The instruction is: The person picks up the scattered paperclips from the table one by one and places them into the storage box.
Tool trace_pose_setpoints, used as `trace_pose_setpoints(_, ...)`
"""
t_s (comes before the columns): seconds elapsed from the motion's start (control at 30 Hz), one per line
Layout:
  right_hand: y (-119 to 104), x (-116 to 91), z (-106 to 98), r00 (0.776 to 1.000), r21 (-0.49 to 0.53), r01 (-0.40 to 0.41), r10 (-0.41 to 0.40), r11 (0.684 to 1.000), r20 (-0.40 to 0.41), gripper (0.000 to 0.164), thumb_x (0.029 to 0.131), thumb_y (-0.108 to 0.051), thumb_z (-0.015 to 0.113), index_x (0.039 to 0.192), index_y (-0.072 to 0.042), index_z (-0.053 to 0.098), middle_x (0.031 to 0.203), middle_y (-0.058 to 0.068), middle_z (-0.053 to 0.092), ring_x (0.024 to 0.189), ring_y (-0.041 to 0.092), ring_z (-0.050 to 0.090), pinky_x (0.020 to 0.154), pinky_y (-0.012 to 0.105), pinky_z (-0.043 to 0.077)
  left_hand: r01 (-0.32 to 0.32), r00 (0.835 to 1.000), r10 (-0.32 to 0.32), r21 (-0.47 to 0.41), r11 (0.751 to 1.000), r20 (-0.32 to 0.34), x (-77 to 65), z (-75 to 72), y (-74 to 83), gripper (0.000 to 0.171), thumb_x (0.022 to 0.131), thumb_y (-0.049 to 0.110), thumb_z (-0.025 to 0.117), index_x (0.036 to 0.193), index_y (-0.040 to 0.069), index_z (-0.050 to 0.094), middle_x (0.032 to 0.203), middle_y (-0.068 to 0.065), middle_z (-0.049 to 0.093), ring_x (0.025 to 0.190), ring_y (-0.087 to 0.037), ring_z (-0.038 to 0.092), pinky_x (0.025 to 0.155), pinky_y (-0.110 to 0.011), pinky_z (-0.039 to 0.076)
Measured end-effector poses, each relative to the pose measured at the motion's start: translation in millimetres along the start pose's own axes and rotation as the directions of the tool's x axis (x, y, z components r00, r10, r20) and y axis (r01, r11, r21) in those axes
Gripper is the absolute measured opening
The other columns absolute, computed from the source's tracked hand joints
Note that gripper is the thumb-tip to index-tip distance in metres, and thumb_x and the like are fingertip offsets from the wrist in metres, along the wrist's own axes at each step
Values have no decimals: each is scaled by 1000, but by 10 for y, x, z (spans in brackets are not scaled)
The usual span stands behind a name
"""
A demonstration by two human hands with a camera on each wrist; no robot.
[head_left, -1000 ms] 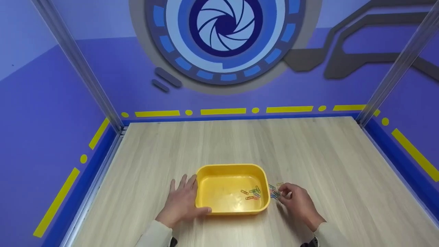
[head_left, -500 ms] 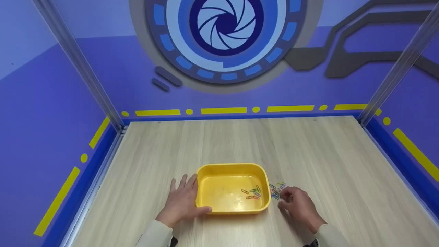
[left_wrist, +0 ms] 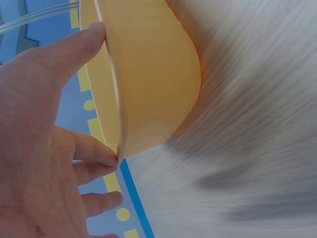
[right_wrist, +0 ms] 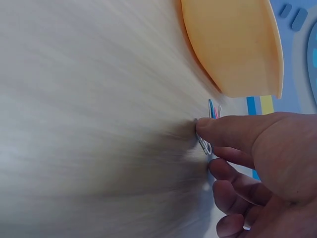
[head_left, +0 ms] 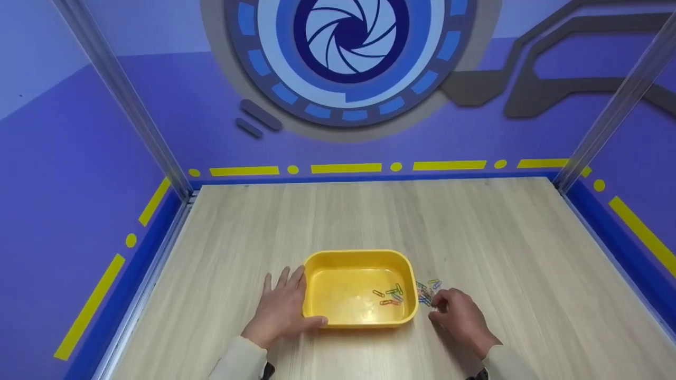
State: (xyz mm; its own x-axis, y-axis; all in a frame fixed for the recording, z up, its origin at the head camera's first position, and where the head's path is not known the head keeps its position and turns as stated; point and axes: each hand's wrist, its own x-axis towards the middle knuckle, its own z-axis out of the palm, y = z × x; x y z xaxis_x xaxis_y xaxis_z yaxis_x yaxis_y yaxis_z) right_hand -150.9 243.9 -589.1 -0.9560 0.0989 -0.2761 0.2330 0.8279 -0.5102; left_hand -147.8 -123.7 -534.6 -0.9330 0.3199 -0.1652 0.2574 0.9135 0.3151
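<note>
My left hand [head_left: 282, 309] lies along the left end of a yellow plastic tray [head_left: 359, 253], fingers spread, with the thumb over its near corner. In the left wrist view, the thumb tip and nearest fingertips meet the rim. Several coloured paper clips [head_left: 391, 302] lie inside, toward the right. My right hand [head_left: 465, 316] is low over the table beside a small pile of clips [head_left: 424, 293] outside the tray's right wall. Its thumb and forefinger are bent at a pale clip [right_wrist: 204, 145]; I cannot tell whether they pinch it. The thumb partly hides that clip.
The wooden table [head_left: 369, 216] is enclosed by blue printed panels [head_left: 174, 116] at the back and sides. Metal posts [head_left: 127, 105] stand at the back corners. A yellow-green clip [head_left: 433, 281] lies at the far edge of the loose pile.
My right hand has drawn slightly back toward me from the loose clips, uncovering more of them. The left hand and tray keep their places; the whole view has shifted a little.
</note>
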Motion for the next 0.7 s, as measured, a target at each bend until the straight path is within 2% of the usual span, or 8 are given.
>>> trace_pose_setpoints(0.27,22,-28,-5,998,5,57,-56,998,-25,18,73,-6,78,82,-13,65,80,1,56,76,15,48,63,27,39,-19,1000,19,1,1000,-22,-13,-9,8,104,74,66,67,148,1,33,155,-12,33,143,-42,26,113,-68,12)
trace_pose_setpoints(0.7,13,-3,-20,998,44,62,-63,997,8,21,73,0,76,87,-12,66,82,1,58,77,15,50,65,28,42,-16,1000,16,-7,1000,-25,-6,3,2,105,74,65,68,150,2,30,155,-13,33,143,-42,27,113,-69,11)
